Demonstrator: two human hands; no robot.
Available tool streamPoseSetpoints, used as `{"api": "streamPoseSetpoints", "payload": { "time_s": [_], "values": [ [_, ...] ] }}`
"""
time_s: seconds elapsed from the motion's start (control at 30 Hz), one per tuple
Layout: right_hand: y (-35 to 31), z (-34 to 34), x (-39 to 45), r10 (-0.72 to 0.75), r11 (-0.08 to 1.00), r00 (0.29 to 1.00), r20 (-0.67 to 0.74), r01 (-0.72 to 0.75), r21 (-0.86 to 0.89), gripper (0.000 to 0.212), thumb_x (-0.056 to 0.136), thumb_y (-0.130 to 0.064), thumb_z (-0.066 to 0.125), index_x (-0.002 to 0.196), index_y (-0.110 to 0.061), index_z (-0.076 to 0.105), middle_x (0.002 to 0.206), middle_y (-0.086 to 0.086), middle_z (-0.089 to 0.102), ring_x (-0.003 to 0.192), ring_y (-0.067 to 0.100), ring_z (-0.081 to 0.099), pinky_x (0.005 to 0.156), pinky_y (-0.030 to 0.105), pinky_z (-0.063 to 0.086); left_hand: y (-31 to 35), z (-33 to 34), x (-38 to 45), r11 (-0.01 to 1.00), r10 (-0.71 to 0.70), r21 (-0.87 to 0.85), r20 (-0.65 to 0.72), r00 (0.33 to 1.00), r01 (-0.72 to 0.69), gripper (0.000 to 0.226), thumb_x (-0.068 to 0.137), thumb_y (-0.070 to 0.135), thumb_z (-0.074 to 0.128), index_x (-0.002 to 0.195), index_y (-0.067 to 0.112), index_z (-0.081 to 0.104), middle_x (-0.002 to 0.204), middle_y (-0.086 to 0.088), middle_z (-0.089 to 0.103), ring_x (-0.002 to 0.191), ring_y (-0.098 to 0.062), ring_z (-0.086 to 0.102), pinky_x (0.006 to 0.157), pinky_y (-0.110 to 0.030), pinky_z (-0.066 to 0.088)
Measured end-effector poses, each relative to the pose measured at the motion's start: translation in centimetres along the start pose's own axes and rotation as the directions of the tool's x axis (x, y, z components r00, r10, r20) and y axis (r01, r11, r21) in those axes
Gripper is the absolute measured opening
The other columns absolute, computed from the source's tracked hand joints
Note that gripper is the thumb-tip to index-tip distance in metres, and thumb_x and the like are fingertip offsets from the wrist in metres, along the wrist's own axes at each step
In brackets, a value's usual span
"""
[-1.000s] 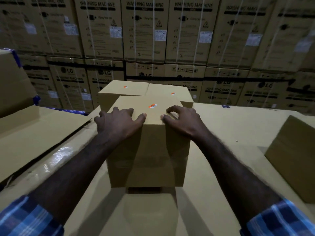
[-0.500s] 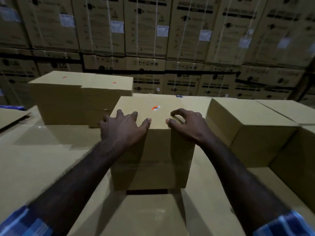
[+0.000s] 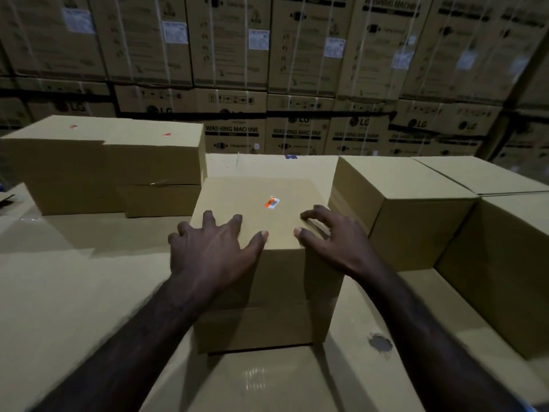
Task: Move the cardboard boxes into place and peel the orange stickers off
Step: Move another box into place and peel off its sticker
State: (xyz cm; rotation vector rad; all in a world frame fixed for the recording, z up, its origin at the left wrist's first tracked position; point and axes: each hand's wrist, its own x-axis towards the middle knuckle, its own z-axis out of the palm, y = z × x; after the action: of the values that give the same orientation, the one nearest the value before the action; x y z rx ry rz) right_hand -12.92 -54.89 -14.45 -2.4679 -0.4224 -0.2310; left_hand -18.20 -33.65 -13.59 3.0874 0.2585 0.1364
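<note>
On the far left, two brown cardboard boxes (image 3: 104,165) sit side by side on a big flat cardboard surface (image 3: 74,292), and each has a small orange sticker on top, one (image 3: 73,126) near the left and one (image 3: 167,134) further right. In the middle stands the box (image 3: 261,263) the person is holding, plain brown with a smooth flat top and a taped seam low on its front. Its own orange sticker (image 3: 272,202) has a white part and lies flat near the middle of the top. The left hand (image 3: 212,251) rests on the near left edge of the top with its fingers spread wide and pressing down. The right hand (image 3: 329,242) is at the near right corner with its fingers bent, gripping the edge. Just to the right sit more plain boxes (image 3: 416,209), close beside the held one. Behind everything is a tall wall of washing machine cartons (image 3: 297,69).
</note>
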Motion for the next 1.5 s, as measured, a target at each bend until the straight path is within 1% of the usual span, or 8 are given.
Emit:
{"api": "streamPoseSetpoints", "payload": {
  "time_s": [0.2,0.4,0.53,0.77,0.93,1.07,1.37,1.5],
  "values": [
    [0.6,-0.2,-1.6,0.007,1.000,1.000,-0.001,-0.007,0.016,0.046,0.088,-0.048,0.062,0.129,-0.028,0.059,0.141,-0.007,0.050,0.122,0.014,0.048,0.087,0.029,0.041,-0.7,-0.3,-1.5,0.997,0.072,0.002,-0.028,0.997,-0.072,0.076,0.082,0.080,0.018,0.144,0.039,0.029,0.146,-0.007,0.041,0.126,-0.041,0.042,0.085,-0.042,0.047],
    [0.1,0.1,-2.7,0.044,0.999,0.999,0.016,-0.044,-0.006,0.046,0.087,-0.051,0.063,0.129,-0.032,0.057,0.148,-0.007,0.043,0.130,0.024,0.047,0.099,0.050,0.047,-2.5,0.3,-1.0,0.992,0.125,-0.023,-0.062,0.990,-0.127,0.077,0.081,0.081,0.023,0.143,0.037,0.033,0.140,-0.001,0.048,0.119,-0.032,0.051,0.079,-0.038,0.049],
    [-0.3,0.1,-2.8,0.051,0.997,0.998,0.033,-0.050,-0.052,0.048,0.088,-0.052,0.061,0.132,-0.034,0.054,0.152,-0.006,0.039,0.131,0.023,0.045,0.101,0.053,0.045,-3.0,1.1,-0.4,0.988,0.140,-0.055,-0.061,0.988,-0.143,0.079,0.081,0.081,0.022,0.145,0.037,0.028,0.149,-0.001,0.037,0.130,-0.032,0.038,0.084,-0.041,0.048],
    [-1.0,-0.2,-1.0,0.067,0.978,0.997,0.049,-0.056,-0.202,0.049,0.090,-0.052,0.057,0.133,-0.028,0.054,0.145,-0.005,0.047,0.122,0.017,0.049,0.090,0.033,0.043,-2.9,1.7,0.0,0.975,0.146,-0.167,-0.014,0.989,-0.147,0.077,0.082,0.078,0.025,0.148,0.038,0.021,0.160,-0.001,0.016,0.144,-0.032,0.016,0.101,-0.052,0.039],
    [-1.4,0.2,1.8,-0.033,0.956,0.997,0.065,0.051,-0.290,0.045,0.094,-0.049,0.053,0.130,-0.023,0.057,0.134,-0.001,0.056,0.109,0.014,0.054,0.087,0.033,0.047,-2.6,1.7,0.5,0.978,0.148,-0.152,0.003,0.989,-0.146,0.078,0.082,0.078,0.024,0.148,0.038,0.018,0.160,0.001,0.014,0.146,-0.031,0.011,0.103,-0.055,0.037],
    [-1.6,0.6,4.5,-0.102,0.958,0.986,0.129,0.133,-0.253,0.042,0.096,-0.039,0.055,0.132,-0.016,0.057,0.125,0.000,0.063,0.097,0.010,0.056,0.075,0.026,0.043,-2.1,1.6,1.1,0.980,0.117,-0.162,0.021,0.993,-0.112,0.076,0.083,0.077,0.026,0.149,0.038,0.018,0.160,0.000,0.013,0.147,-0.030,0.007,0.105,-0.055,0.034],
    [-1.5,1.2,6.9,-0.170,0.980,0.970,0.176,0.185,-0.068,0.032,0.097,-0.022,0.056,0.126,-0.013,0.064,0.129,0.002,0.063,0.116,0.018,0.057,0.094,0.030,0.047,-1.5,1.6,1.3,0.981,0.045,-0.188,0.020,0.999,-0.041,0.075,0.084,0.076,0.028,0.148,0.039,0.021,0.160,0.001,0.016,0.146,-0.028,0.010,0.106,-0.055,0.033],
    [-1.3,1.4,7.4,-0.177,0.982,0.972,0.152,0.184,-0.035,0.026,0.094,-0.019,0.060,0.118,-0.014,0.069,0.125,0.002,0.066,0.115,0.018,0.059,0.091,0.026,0.045,-1.6,1.3,1.7,0.978,0.019,-0.210,0.017,1.000,-0.015,0.075,0.084,0.076,0.028,0.149,0.039,0.019,0.160,0.002,0.012,0.147,-0.028,0.007,0.108,-0.057,0.029]
  ]
}}
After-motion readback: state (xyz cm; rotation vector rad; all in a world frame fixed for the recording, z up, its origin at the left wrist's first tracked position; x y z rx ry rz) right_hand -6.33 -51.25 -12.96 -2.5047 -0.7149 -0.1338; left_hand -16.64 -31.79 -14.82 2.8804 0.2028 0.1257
